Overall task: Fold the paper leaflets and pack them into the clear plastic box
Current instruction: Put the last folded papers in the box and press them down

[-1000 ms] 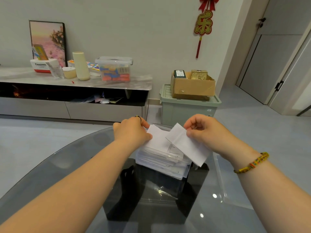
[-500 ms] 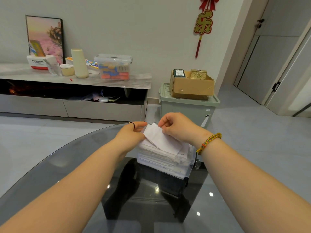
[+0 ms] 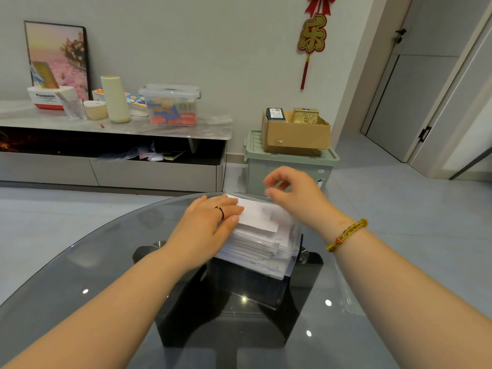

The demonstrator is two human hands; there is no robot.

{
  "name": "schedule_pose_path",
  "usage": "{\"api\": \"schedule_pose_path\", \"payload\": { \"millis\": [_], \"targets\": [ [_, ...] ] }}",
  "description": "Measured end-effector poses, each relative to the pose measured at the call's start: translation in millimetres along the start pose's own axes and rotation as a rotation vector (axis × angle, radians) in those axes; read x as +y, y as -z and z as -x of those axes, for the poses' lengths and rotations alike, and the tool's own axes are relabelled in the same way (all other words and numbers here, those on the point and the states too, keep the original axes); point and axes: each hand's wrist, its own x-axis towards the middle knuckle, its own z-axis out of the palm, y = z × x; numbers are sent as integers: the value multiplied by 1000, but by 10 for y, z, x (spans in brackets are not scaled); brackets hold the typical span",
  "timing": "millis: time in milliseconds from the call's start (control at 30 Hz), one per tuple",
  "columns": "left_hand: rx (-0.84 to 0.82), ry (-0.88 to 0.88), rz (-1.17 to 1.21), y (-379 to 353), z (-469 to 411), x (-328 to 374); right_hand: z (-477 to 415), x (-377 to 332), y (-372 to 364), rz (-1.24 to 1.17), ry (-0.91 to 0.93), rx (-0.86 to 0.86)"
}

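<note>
A clear plastic box [image 3: 292, 258] stands on the far side of the glass table, filled with a stack of folded white leaflets [image 3: 257, 243]. The top folded leaflet [image 3: 259, 218] lies flat on the stack. My left hand [image 3: 210, 222], with a ring on one finger, presses down on the stack's left side with straight fingers. My right hand [image 3: 292, 194] hovers just above the box's far right corner, fingers loosely curled and holding nothing.
The round smoked-glass table [image 3: 80, 275] has a dark base showing through it. A clear lid [image 3: 348, 296] lies on the table to the right of the box. Beyond the table edge are a green storage bin [image 3: 290, 166] with a cardboard box on it and a low cabinet [image 3: 111, 155].
My right hand laid the folded leaflet on the stack, let go and lifted off. My left hand moved from the stack's edge onto its top and flattened.
</note>
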Motion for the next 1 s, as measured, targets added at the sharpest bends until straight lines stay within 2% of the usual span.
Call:
{"api": "schedule_pose_path", "payload": {
  "millis": [67, 167, 367, 467, 600, 667, 767, 833, 933, 1000],
  "targets": [
    [0, -24, -15, 5, 18, 14, 108, 119, 156, -3, -25, 79],
    [12, -88, -105, 4, 85, 28, 355, 389, 337, 41, -149, 100],
    [-57, -242, -345, 2, 181, 57, 972, 762, 478, 373, -680, -70],
    [-114, -153, -315, -20, 219, 105, 1126, 800, 512, 435, -806, -50],
    [-87, -161, -357, -5, 207, 180, 1143, 918, 598, 294, -782, 111],
    [-2, -208, -437, -50, 197, 133, 1166, 971, 609, 224, -747, 90],
    [38, -213, -436, -57, 206, 168, 1232, 995, 560, 215, -717, 6],
    [48, -238, -432, -51, 238, 184, 1243, 991, 524, 236, -675, 8],
    [11, -257, -453, -16, 290, 211, 1238, 963, 556, 357, -661, 199],
    [4, -262, -457, -6, 316, 222, 1241, 999, 623, 330, -796, 268]
  ]
}}
